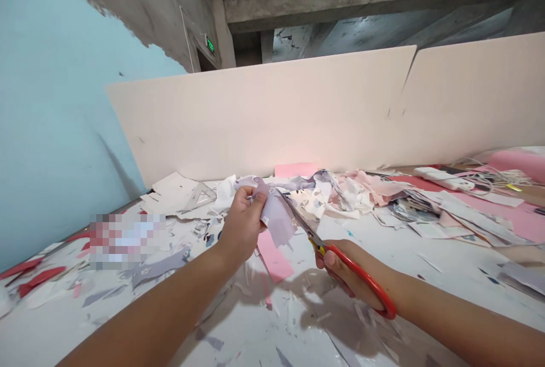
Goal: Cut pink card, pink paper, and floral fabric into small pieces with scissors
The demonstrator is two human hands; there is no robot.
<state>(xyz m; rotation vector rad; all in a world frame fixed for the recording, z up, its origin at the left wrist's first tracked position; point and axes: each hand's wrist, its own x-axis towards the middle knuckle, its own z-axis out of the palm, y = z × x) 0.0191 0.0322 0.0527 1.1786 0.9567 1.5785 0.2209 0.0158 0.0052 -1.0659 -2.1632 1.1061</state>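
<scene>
My left hand (242,224) pinches a piece of lavender fabric (277,220) between thumb and fingers, held up over the table. Red-handled scissors (361,273) are in my right hand (340,265), fingers through the handles. Their blades point up and to the left, with the tips at the upper edge of the lavender piece. Whether the blades are on the cloth or just in front of it I cannot tell. Below the piece lies a pink strip (275,258), and patterned scraps (307,199) lie behind it.
Scraps and thin offcuts litter the white table (281,350). A set square (200,195) lies at the back left. Toward the back right are a white power strip (443,178), cables and a pink roll (522,163). A pale partition (272,117) stands behind; a blue wall (55,128) is left.
</scene>
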